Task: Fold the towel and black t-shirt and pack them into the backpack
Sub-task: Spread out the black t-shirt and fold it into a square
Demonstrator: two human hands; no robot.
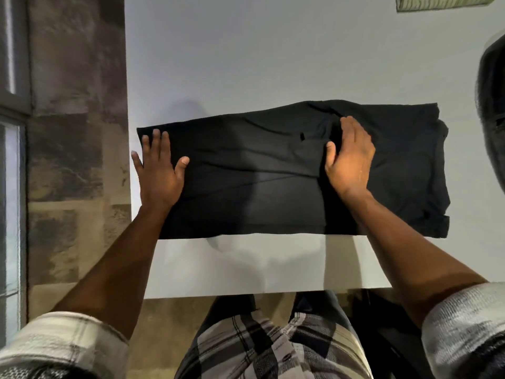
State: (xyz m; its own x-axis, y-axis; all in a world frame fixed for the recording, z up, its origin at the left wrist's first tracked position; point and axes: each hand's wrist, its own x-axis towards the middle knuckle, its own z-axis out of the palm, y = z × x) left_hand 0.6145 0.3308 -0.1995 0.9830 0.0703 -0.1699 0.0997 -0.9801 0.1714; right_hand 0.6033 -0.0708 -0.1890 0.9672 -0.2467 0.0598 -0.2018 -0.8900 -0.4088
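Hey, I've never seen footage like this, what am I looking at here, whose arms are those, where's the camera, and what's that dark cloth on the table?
There is no machine here. A person wears a camera on the head, so this single picture looks forward and down at their own two arms. On the white table lies a black t-shirt, already folded into a long rectangle. The left hand lies flat and open on the shirt's left end. The right hand presses on the cloth nearer the right end, fingers curled at a crease; nothing is lifted. A striped greenish cloth, perhaps the towel, shows at the top edge. A dark object at the right edge may be the backpack.
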